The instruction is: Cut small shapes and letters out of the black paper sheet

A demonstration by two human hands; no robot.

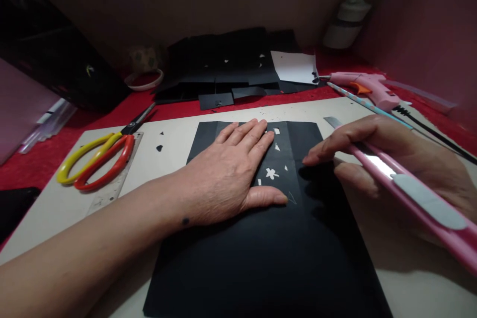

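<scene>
A person's left hand [231, 174] lies flat, fingers [246, 134] together and thumb spread, on a black paper sheet [261, 248] spread over a pale cutting board [175, 139] on the tabletop. Small cut-out shapes, one like a flower [272, 173], show just beside the thumb. The right hand [391, 159] grips a pink utility knife [410, 189], fingers clamped around its handle, index fingertip touching the sheet to the right of the cut-outs; the knife's rear end is cut off at the frame edge. Left of the sheet lie yellow-and-red scissors [97, 156] on a clear ruler [115, 179]. Beyond it, a pink glue gun [367, 87] and black paper scraps [231, 69] sit in dim light.
</scene>
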